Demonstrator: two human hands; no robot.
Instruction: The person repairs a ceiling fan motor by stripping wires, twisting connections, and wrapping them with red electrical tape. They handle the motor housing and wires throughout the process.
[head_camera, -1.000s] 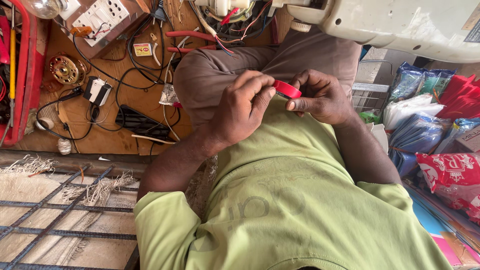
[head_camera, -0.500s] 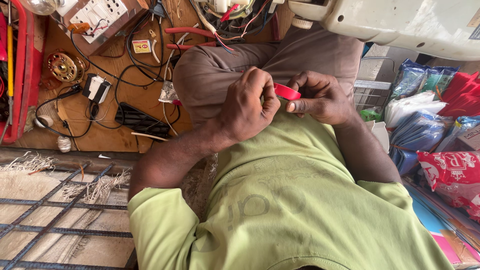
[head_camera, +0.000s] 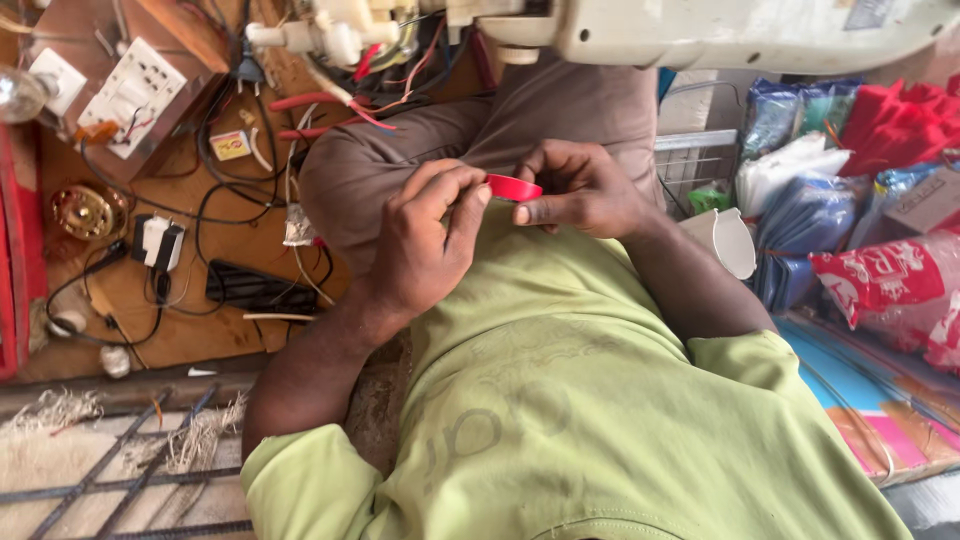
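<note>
A small red roll of tape (head_camera: 516, 187) is held over my lap, above my brown trousers (head_camera: 400, 160). My right hand (head_camera: 590, 192) grips it from the right, thumb underneath and fingers curled over the top. My left hand (head_camera: 428, 245) meets it from the left, with the fingertips pinching at the roll's left edge. Both hands touch the roll. My green shirt (head_camera: 560, 400) fills the lower part of the view.
A wooden board (head_camera: 200, 330) at left carries a white switch panel (head_camera: 135, 92), black and red wires, a black adapter (head_camera: 255, 287) and a brass part (head_camera: 85, 212). A white appliance casing (head_camera: 720, 30) hangs above. Plastic bags (head_camera: 880, 270) and a white cup (head_camera: 727, 238) lie at right.
Both hands stay on the red roll. My left fingers curled in and then reset at its left edge; hands and roll sit slightly further left in view.
</note>
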